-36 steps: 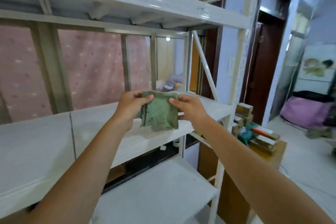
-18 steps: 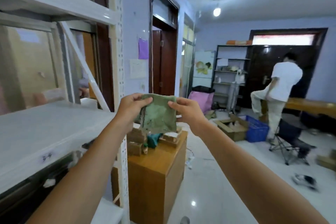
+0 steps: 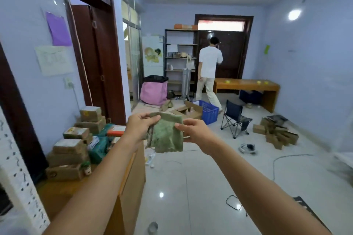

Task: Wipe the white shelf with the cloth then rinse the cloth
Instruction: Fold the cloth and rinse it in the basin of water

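Left hand [image 3: 139, 127] and right hand [image 3: 193, 129] each pinch a top corner of the green cloth [image 3: 167, 139] hanging between them, with the white shelf [image 3: 19, 170] away at eight o'clock.

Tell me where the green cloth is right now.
In the head view, the green cloth hangs at centre, pinched between the left hand and right hand, beside the wooden cabinet.

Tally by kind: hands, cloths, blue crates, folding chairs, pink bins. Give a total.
Hands: 2, left hand and right hand
Cloths: 1, the green cloth
Crates: 1, the blue crate
Chairs: 1, the folding chair
Bins: 1, the pink bin
Total: 6
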Available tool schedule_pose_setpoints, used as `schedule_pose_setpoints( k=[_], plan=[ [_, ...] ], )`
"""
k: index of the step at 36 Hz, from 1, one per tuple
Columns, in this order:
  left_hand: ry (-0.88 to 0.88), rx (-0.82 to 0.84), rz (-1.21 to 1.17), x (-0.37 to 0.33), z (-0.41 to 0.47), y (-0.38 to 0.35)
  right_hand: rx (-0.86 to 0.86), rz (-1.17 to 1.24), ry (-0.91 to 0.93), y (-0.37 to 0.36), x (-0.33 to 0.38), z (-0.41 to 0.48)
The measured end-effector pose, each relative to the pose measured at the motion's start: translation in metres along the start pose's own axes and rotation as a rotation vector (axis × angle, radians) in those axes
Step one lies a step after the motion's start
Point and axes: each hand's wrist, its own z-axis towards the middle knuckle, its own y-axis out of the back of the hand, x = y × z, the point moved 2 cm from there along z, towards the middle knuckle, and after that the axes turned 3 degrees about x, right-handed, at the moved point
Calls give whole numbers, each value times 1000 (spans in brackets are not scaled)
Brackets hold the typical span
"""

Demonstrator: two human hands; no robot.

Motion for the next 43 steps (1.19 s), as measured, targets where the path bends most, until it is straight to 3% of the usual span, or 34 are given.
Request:
schedule_pose_setpoints(
  k=[13, 21, 30, 43],
  plan=[
    [237, 96, 3, 131, 129, 44, -125, -146, -174, -19, -92, 117],
    [474, 232, -41, 226, 161, 71, -214, -74, -343, -32, -190, 161],
    [662, 136, 35, 368, 173, 89, -195, 34, -607, -35, -327, 177],
    [1025, 11, -28, 639, 139, 89, -243, 42, -866, -26, -581, 183]
  ],
)
